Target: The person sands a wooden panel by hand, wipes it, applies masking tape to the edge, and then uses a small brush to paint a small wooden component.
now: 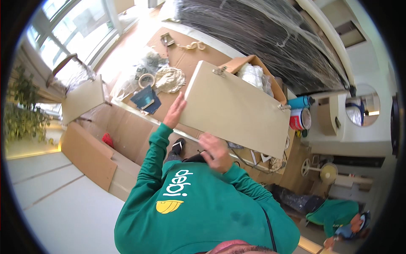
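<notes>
A beige rectangular panel point(237, 110) with two metal hinges on its far edge is held tilted above the floor in front of me. My left hand point(174, 112) lies along the panel's left short edge, fingers stretched up against it. My right hand point(215, 153) grips the near long edge from below, blurred. Both green sleeves rise from my chest to the board. The panel hides part of the cardboard box point(237, 63) behind it.
Flattened cardboard point(131, 131) covers the floor, with a tape roll point(146, 79), blue booklets point(146, 100) and a red-and-white paint can point(300, 119). A plastic-wrapped dark bulk point(270, 34) lies beyond. Another beige panel point(83, 99) leans at left. A second person in green point(334, 211) crouches lower right.
</notes>
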Demonstrator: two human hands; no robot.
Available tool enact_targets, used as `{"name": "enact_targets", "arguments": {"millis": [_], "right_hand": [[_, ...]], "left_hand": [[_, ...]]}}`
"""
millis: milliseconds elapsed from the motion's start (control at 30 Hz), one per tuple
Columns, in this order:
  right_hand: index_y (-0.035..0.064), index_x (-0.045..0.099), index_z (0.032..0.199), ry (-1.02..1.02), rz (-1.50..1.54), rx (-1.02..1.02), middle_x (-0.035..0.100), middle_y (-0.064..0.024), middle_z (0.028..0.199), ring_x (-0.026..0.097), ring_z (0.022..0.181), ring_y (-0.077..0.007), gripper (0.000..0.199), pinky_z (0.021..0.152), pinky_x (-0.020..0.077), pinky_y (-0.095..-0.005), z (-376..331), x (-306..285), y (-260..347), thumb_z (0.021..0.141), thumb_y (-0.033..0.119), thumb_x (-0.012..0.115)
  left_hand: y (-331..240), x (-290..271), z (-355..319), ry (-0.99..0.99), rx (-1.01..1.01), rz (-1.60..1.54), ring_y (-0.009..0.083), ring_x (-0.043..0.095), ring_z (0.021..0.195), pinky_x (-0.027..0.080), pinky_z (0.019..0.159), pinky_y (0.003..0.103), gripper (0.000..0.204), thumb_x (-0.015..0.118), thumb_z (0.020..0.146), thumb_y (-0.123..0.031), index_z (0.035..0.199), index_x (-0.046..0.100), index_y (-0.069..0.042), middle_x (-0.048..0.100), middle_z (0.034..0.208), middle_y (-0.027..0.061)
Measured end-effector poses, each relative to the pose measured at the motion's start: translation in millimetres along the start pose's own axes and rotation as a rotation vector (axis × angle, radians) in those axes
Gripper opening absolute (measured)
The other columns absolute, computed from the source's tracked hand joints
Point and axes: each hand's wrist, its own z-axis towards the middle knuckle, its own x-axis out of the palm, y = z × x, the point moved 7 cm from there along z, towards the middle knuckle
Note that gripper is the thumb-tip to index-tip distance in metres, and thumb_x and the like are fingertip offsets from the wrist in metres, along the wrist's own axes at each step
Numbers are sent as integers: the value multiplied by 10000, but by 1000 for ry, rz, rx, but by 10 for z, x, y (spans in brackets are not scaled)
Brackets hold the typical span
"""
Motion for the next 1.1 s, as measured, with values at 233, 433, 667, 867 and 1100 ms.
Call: {"name": "enact_targets", "arguments": {"millis": [233,433,667,867,1100], "right_hand": [[-35,358,1500,-600,-450,561,272,-284,1586,236,1483,-444,716,1204,222,-527,-962,-1004,-1342,979,412,562],[-35,301,1521,-650,-866,990,289,-251,1591,231,1487,-433,836,1201,197,-554,-2282,-1866,-2266,956,537,529],[-112,350,1459,-881,-926,870,328,-368,1509,266,1451,-488,724,1204,200,-559,-2641,-2209,-2275,915,290,608],[3,343,1524,-510,-241,166,282,-238,1599,197,1512,-386,867,1242,145,-511,-266,-162,-942,837,401,690],[-4,412,1487,-464,-355,202,339,-237,1573,267,1484,-394,868,1233,154,-515,-234,-630,-1510,879,584,607]], "left_hand": [[-301,287,-131,115,303,853,394,188,1514,202,1227,406,812,626,977,-313,1553,187,53,189,1612,295],[-71,-54,-580,175,-19,545,340,232,1506,228,1203,370,778,455,1043,-453,1568,163,41,228,1623,238],[437,-342,-412,-28,-417,-33,235,543,1257,438,1032,317,719,422,1032,-580,1461,432,-3,528,1410,157],[349,69,-213,-91,-453,-43,187,631,992,533,816,305,590,513,1026,-503,1357,536,-15,630,1193,93],[291,59,-245,-77,-435,-50,170,646,989,548,796,296,602,519,1017,-525,1359,542,-30,644,1167,78]]}}
